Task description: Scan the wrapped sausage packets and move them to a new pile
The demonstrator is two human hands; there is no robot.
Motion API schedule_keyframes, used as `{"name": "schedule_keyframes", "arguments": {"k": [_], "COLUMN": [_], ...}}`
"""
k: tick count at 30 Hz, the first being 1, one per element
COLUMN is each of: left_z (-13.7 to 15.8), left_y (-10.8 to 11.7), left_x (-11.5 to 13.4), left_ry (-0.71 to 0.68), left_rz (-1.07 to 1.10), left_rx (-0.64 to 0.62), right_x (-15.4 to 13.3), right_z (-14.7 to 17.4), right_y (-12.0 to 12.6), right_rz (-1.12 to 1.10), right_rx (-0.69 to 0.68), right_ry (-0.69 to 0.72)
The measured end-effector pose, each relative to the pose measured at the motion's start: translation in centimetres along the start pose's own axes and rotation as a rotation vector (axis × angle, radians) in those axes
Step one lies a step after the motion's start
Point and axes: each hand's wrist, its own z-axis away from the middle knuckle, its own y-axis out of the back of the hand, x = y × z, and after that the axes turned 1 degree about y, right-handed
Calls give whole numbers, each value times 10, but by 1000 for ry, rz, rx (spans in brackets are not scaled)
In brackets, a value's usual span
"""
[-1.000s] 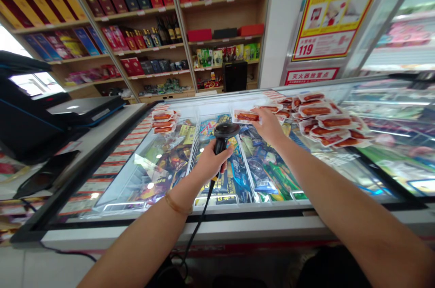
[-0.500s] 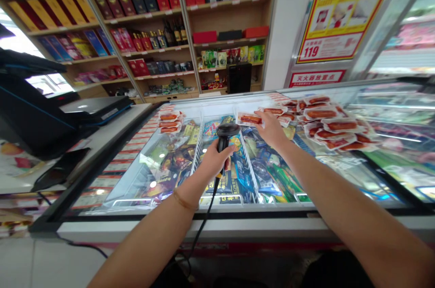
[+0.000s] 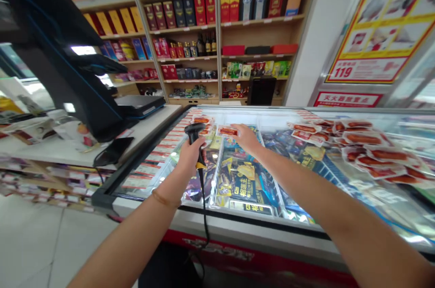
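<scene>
My left hand (image 3: 189,155) is wrapped round the handle of a black barcode scanner (image 3: 195,131), its cable hanging down over the freezer's front edge. In my right hand (image 3: 247,137) a packaged sausage (image 3: 227,131) is pinched by one end, just right of the scanner head. Close behind the scanner, a few more packaged sausages (image 3: 201,119) lie at the left on the glass top, partly hidden by it. On the right side of the freezer top sits a larger pile of packaged sausages (image 3: 365,138).
Below the glass of the chest freezer (image 3: 136,204) are wire baskets of bagged frozen goods (image 3: 243,183). To the left, a counter (image 3: 149,131) carries a black point-of-sale machine (image 3: 57,52) and a dark phone-like slab (image 3: 113,151). Shelves of boxed bottles (image 3: 183,11) stand behind.
My right hand has carried the packaged sausage leftward, away from the pile. The scanner has also shifted left with my left hand. The view has turned left, showing more of the counter.
</scene>
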Motion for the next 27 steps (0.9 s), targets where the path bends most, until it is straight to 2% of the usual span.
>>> {"name": "schedule_keyframes", "arguments": {"k": [4, 7, 10, 13, 15, 18, 22, 27], "left_z": [-13, -16, -15, -15, -15, -12, -2, 19], "left_y": [50, 74, 85, 82, 71, 40, -21, -94], "left_x": [13, 19, 23, 20, 16, 6, -11, -34], "left_ry": [-40, -57, -59, -48, -23, 50, 165, 204], "left_rz": [11, 7, 2, 15, 39, 78, 114, 93], "left_rx": [119, 173, 200, 185, 156, 76, -88, -252], "right_x": [-43, -63, -70, -61, -45, -8, 57, 130], "right_z": [-26, -40, -46, -41, -33, -12, 28, 82], "right_y": [-56, -83, -94, -88, -75, -42, 21, 96], "right_rz": [-10, 44, 69, 70, 86, 142, 304, 539], "right_rx": [-86, -96, -35, 10, 32, 75, 124, 180], "right_ry": [52, 1, -57, -69, -69, -101, -235, -457]}}
